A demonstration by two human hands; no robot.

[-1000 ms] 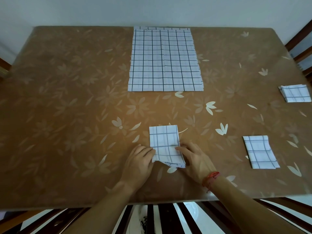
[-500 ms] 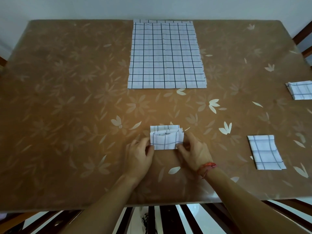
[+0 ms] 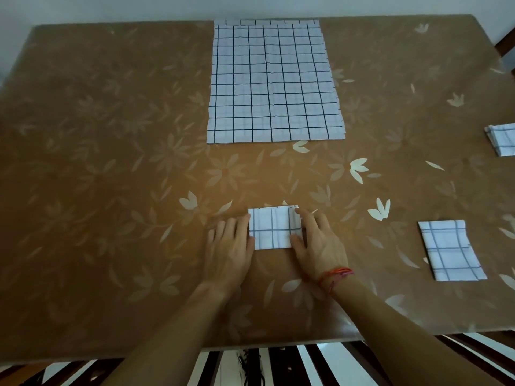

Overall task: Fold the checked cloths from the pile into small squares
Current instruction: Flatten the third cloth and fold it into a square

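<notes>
A person's two hands flank a folded checked cloth (image 3: 274,228) near the front middle of the brown, flower-patterned surface (image 3: 111,162). The left hand (image 3: 231,246) lies flat with fingers straight, its forefinger along the cloth's left edge. The right hand (image 3: 317,243), with a red thread (image 3: 337,274) at its wrist, is also spread flat, with fingertips on the cloth's right edge and far corner. Neither hand grips anything.

The step in hand looks like the pressing-down of the last fold, with the cloth already a small, wider-than-deep packet. Two finished squares lie well apart to the right, one near (image 3: 451,250) and one at the frame's edge (image 3: 501,139).

The pile (image 3: 274,82) of unfolded cloths lies flat at the far middle. The next move likely calls for setting this packet aside with the others, then reaching across for the top sheet of the pile.
</notes>
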